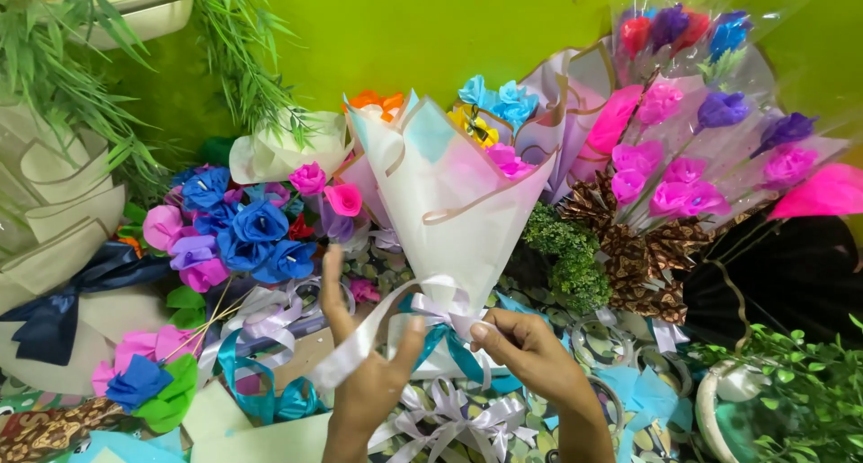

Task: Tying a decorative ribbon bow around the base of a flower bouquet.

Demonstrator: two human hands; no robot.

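A paper-wrapped bouquet (454,189) stands upright in the middle, its cone pale pink and blue with several paper flowers at the top. A white satin ribbon (378,324) circles its narrow neck. My left hand (364,364) pinches one tail of the ribbon, which runs down to the left. My right hand (530,351) grips the ribbon's knot at the neck from the right. A teal ribbon shows just under the white one.
Blue, purple and pink paper flowers (238,229) lie at left. A cellophane-wrapped bunch (692,139) leans at right, above brown patterned paper (643,256). Green plant leaves (796,382) sit at lower right. Loose ribbons and bows (449,414) cover the surface below.
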